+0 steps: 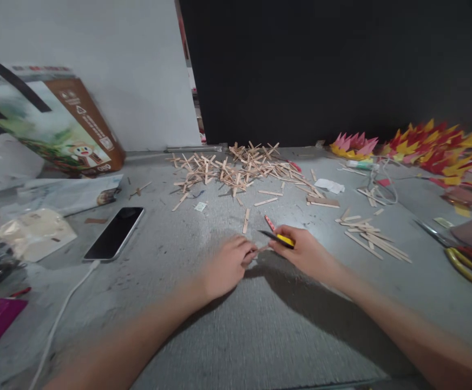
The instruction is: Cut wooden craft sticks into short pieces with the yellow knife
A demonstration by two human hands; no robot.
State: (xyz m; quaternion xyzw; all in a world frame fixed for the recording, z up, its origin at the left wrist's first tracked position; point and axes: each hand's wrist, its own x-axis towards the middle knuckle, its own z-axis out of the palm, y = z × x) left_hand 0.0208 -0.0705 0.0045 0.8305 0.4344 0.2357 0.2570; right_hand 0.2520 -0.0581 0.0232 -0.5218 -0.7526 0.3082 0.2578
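Observation:
My left hand is closed, its fingers pinching one end of a small wooden stick just above the table. My right hand is closed round a yellow-handled craft knife, whose dark pointed blade sticks out to the left. The right fingertips also meet the other end of the stick, partly hiding it. Just beyond the knife lies a red patterned strip. A loose craft stick rests in front of my left hand.
A heap of joined craft sticks spreads along the back, with loose sticks at right. Scissors and red-yellow paper crowns lie far right. To the left are a phone with its cable and a printed bag.

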